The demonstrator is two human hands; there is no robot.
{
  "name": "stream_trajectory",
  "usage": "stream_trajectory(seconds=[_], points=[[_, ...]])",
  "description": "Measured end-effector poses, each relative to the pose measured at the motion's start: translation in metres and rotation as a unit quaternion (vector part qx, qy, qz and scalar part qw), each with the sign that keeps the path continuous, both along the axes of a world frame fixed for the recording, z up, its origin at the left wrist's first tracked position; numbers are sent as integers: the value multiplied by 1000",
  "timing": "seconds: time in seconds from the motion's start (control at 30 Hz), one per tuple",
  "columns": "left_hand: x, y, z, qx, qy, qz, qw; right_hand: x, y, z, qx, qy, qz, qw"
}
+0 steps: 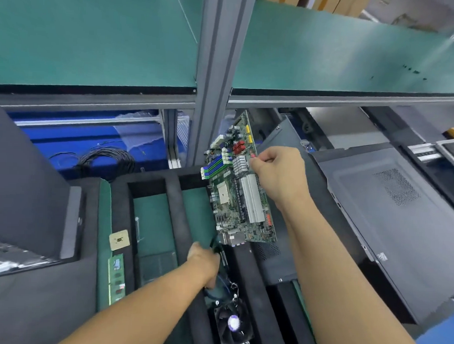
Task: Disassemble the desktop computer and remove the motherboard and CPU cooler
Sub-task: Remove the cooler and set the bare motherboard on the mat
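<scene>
Motherboard (239, 187): out of the case, held upright at frame centre.
Right hand (280, 173): pinched shut on its right edge.
Left hand (204, 261): closed around dark cables below.
CPU cooler (233, 324): already out, lying at bottom centre.
Left: setting the board down.

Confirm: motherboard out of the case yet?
Out. The right hand holds the motherboard by its edge, in the air above the tray, beside the case.

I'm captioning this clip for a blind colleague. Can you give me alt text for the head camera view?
The right hand holds a motherboard up by its edge above a foam tray. The left hand grips cables beside a CPU cooler; a computer case lies at right.
</scene>
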State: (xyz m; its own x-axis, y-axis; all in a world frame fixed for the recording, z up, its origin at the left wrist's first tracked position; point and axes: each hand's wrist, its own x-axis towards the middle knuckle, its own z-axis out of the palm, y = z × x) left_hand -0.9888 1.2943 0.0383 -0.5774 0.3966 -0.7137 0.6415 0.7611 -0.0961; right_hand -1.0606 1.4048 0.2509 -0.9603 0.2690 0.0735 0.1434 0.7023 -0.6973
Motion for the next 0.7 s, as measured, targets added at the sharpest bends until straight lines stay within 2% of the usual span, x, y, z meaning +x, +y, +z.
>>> stream_trajectory(seconds=[0.37,0.7], points=[[46,-2,-1,-10,27,-74,997,7,-28,-37,27,-78,-8,997],[59,6,7,12,7,-52,999,23,-18,-51,2,-94,-24,995]])
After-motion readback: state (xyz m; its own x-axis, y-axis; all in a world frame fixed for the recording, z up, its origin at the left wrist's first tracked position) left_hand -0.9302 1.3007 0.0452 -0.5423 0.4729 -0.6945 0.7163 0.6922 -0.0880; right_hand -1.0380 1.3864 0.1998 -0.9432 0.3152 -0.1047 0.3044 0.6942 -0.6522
